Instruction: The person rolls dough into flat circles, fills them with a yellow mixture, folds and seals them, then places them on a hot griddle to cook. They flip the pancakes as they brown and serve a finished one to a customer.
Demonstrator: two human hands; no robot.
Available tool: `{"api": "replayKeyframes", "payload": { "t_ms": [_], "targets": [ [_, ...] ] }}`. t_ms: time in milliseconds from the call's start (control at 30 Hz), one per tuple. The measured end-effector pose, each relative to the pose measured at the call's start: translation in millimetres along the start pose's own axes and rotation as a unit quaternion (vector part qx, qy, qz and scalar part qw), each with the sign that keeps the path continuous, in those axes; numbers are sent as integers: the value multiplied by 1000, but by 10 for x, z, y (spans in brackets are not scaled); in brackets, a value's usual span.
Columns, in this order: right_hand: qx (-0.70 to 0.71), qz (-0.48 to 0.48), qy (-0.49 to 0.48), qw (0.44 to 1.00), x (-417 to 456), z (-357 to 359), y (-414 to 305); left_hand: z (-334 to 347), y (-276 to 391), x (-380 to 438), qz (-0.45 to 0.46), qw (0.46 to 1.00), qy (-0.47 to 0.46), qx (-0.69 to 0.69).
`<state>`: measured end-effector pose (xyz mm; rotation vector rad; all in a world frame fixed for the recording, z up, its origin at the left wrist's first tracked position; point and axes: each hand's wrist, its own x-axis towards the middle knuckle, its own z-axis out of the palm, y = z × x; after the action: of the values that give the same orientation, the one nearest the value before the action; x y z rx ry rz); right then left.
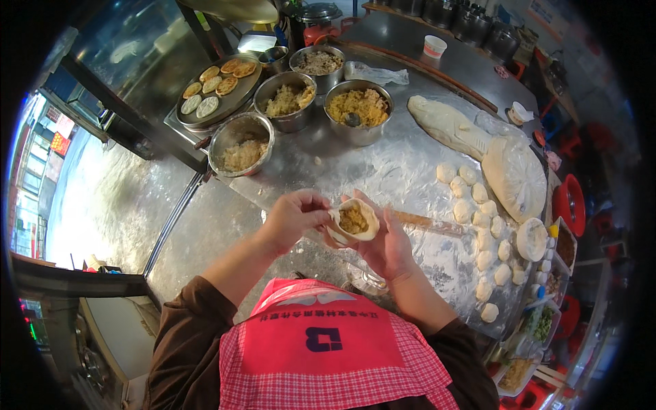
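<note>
A round dough wrapper (370, 225) with yellowish shredded filling (353, 219) lies cupped in my right hand (384, 248), its top still open. The fingers of my left hand (300, 215) pinch the wrapper's left edge. Behind my right hand, a wooden rolling pin (430, 224) rests on the floured metal worktop (338, 177). Several small dough balls (463, 211) sit to the right, beside a long mass of dough (443, 123) and dough under clear plastic (515, 177). Beyond my hands stand several metal bowls of filling, among them one with a spoon (357, 134).
At the upper left, a round griddle (205, 119) holds several flat cakes (226, 86). A metal bowl (218, 171) stands near the worktop's left edge. Plastic containers (538, 328) line the right edge, near a red basin (570, 205). A paper cup (434, 46) stands at the back.
</note>
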<state>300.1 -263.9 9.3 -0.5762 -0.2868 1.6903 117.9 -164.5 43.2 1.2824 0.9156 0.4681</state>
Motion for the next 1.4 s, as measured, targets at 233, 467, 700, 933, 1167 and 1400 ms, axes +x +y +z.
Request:
{"api": "replayKeyframes", "payload": {
  "t_ms": [233, 467, 700, 933, 1167, 1400],
  "targets": [
    [1, 47, -56, 997, -23, -193, 172, 99, -16, -9, 257, 900, -35, 351],
    [19, 55, -112, 992, 69, -1, 53, -55, -13, -122, 8, 999, 21, 44],
    [118, 151, -108, 975, 261, -254, 513, -207, -244, -218, 267, 882, 13, 389],
    [61, 151, -95, 982, 602, 327, 751, -855, -361, -467, -28, 996, 87, -1],
    [78, 267, -45, 959, 1332, 752, 1893, -2087, -730, -888, 315, 802, 65, 503],
    [-14, 283, -119, 952, 2339, 2373, 3120, -3822, -999, -1729, 109, 948, 234, -184]
  ]
}}
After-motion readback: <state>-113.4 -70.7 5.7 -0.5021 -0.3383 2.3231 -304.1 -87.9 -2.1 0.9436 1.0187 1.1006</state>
